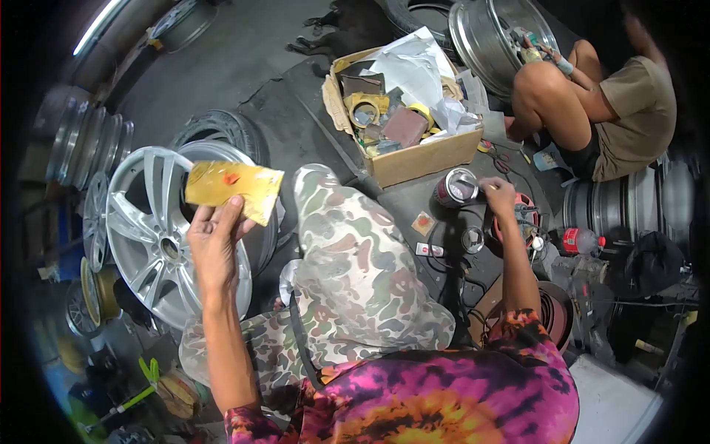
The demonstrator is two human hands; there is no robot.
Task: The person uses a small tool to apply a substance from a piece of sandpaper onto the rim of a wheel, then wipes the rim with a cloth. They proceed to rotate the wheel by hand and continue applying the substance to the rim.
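Observation:
A yellow sheet with a small orange-red dab on it is pinched between the thumb and fingers of my left hand, in front of a silver alloy wheel. My right hand is closed at the rim of an open can with dark grey contents. A thin light-coloured piece shows at its fingertips, too small to name. On the floor left of the can's base lies a small square with an orange dab, and below it a small white-and-red box.
A cardboard box of scraps and paper stands ahead. At the right a seated person works on a wheel rim. A red-labelled bottle, cables and a red tool lie right. A dark animal lies at the top.

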